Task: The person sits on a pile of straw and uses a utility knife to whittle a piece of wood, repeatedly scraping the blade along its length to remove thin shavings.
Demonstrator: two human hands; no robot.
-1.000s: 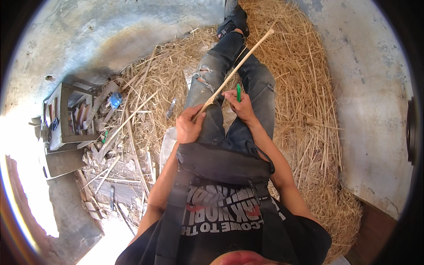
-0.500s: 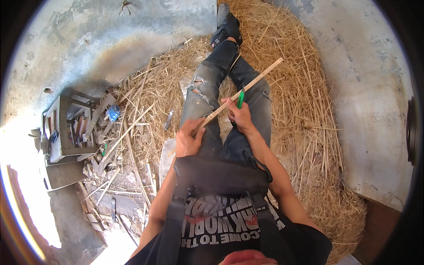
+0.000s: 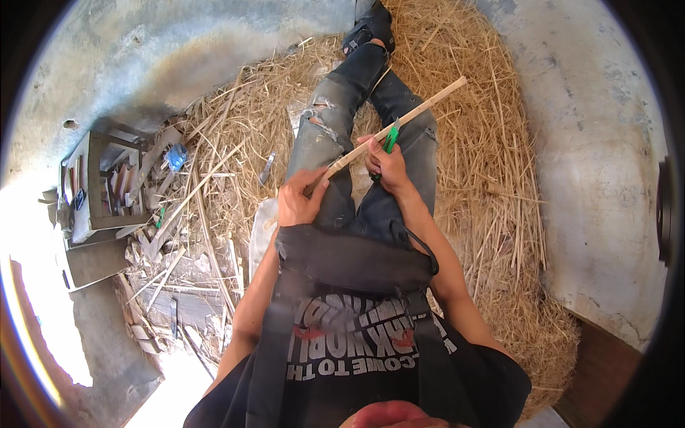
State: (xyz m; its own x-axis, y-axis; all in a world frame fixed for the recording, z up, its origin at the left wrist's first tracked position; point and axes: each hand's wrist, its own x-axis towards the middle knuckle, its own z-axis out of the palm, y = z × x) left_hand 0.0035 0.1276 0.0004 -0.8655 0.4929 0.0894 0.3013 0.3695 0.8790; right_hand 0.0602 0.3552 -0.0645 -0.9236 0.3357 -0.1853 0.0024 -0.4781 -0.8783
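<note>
A pale, narrow wooden strip (image 3: 428, 105) slants above my outstretched legs, its far end pointing up to the right. My left hand (image 3: 300, 198) is closed around the strip's near end, by my left thigh. Closed on a green utility knife (image 3: 391, 139), my right hand (image 3: 389, 167) is over my right thigh, with its thumb and fingers also against the middle of the strip. The knife's dark blade shows close beside the strip; I cannot tell whether it touches. My palm hides the lower part of the handle.
Dry straw (image 3: 478, 143) and shavings cover the floor around my legs. At the left is an open wooden box (image 3: 114, 182), with a crumpled blue plastic piece (image 3: 176, 157) next to it. Wood scraps and a flat metallic piece (image 3: 267, 169) lie on my left. A concrete wall (image 3: 599, 157) curves along the right.
The view has shifted, so the surroundings sit higher in it. The strip now slants less steeply, and my right hand has moved slightly rightward with the knife. Both hands keep their hold.
</note>
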